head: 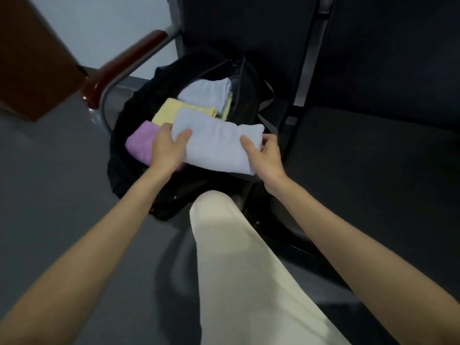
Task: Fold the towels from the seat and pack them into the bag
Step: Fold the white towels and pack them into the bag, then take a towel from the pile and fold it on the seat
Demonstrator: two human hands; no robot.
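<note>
An open black bag lies on the dark seat. Inside it sit a folded purple towel, a folded yellow towel and a folded pale blue towel at the far end. A second folded pale blue towel lies across the bag's opening, above the others. My left hand grips its left end with the thumb on top. Its right end is held by my right hand, thumb on top and fingers curled round the edge.
A wooden armrest on a metal frame runs along the bag's left side. The dark seat back rises behind the bag, and a second dark seat lies to the right. My leg in pale trousers reaches to the bag's near edge.
</note>
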